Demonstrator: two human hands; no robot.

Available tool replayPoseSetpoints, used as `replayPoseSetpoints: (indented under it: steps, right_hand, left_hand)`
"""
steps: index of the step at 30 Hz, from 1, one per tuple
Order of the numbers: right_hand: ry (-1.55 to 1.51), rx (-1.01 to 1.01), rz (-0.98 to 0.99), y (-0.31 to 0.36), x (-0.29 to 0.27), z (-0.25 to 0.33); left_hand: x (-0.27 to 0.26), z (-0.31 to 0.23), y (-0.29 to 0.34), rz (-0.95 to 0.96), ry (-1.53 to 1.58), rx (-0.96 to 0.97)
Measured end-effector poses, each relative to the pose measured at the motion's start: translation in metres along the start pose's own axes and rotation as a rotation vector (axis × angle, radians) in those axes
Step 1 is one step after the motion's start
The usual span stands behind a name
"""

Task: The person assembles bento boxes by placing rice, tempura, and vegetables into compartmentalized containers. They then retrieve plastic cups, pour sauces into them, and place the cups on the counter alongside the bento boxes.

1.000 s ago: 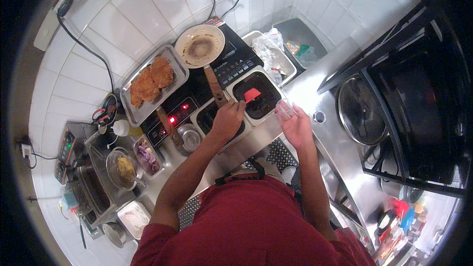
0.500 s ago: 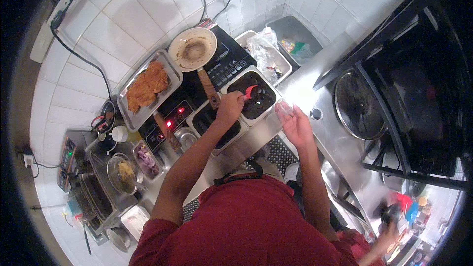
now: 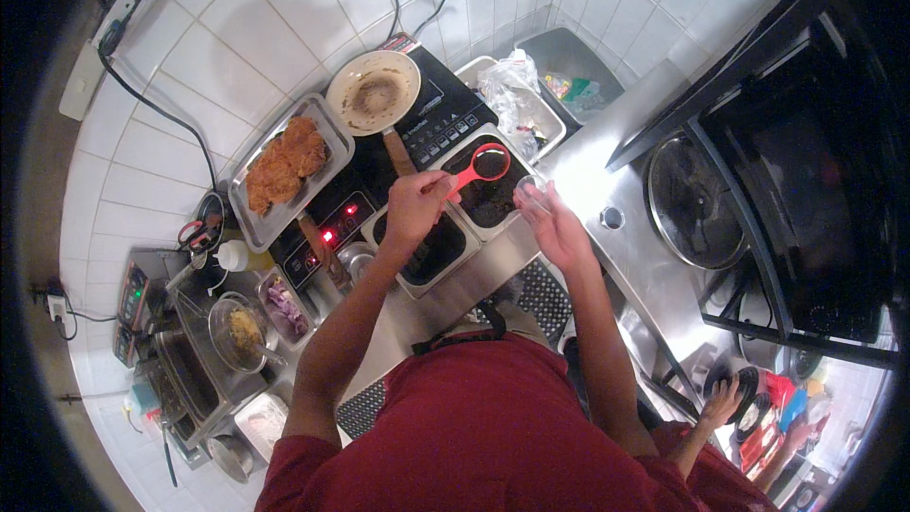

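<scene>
My left hand [image 3: 415, 210] grips the handle of a red measuring scoop [image 3: 487, 164], held level over a steel container of dark sauce [image 3: 497, 199]; the scoop carries dark liquid. My right hand [image 3: 553, 225] holds a small clear cup [image 3: 531, 193] just right of that container, close to the scoop. A second steel container [image 3: 428, 252] with dark contents sits below my left hand. Both forearms reach up from my red shirt.
A frying pan [image 3: 376, 95] rests on a black induction cooker [image 3: 438, 114]. A steel tray of fried cutlets [image 3: 284, 167] lies at left. A plastic bag [image 3: 514, 95] sits in a tray behind. Another person's hand [image 3: 720, 405] shows at lower right beside a round lid [image 3: 684, 200].
My left hand has lifted the red scoop out of the dark container and holds it higher. My right hand has moved in toward the scoop with the small cup.
</scene>
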State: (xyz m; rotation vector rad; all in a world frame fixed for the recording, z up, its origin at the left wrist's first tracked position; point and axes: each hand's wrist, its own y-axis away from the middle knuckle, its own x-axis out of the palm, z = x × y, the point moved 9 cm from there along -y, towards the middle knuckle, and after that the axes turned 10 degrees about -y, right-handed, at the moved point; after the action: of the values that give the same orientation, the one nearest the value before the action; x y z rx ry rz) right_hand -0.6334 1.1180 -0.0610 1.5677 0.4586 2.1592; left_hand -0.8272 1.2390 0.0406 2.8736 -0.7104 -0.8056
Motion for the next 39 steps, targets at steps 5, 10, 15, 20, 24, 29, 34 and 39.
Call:
replayPoseSetpoints:
  steps: [5,10,15,20,24,29,34,39]
  right_hand:
    - [-0.002,0.015,0.033,-0.009,0.023,-0.005]
    - [0.002,0.004,0.081,-0.012,0.049,-0.007]
    - [-0.058,0.051,0.101,-0.013,0.061,-0.012]
    - [-0.087,0.081,0.115,-0.017,0.061,-0.013]
    - [-0.088,0.086,0.155,-0.019,0.063,-0.013]
    - [-0.079,0.096,0.134,-0.022,0.062,-0.016]
    - [-0.102,0.115,0.134,-0.022,0.063,-0.018]
    - [-0.084,0.105,0.124,-0.017,0.065,-0.015]
  left_hand:
    - [-0.015,-0.03,0.009,-0.014,-0.021,0.099]
    - [-0.022,-0.054,0.016,-0.079,-0.118,0.217]
    - [-0.027,-0.077,0.022,-0.113,-0.219,0.331]
    - [-0.03,-0.089,0.025,-0.129,-0.289,0.376]
    - [-0.03,-0.101,0.031,-0.158,-0.377,0.478]
    - [-0.032,-0.117,0.04,-0.239,-0.448,0.622]
    - [-0.032,-0.116,0.041,-0.239,-0.447,0.6]
    - [-0.036,-0.091,0.031,-0.174,-0.171,0.301]
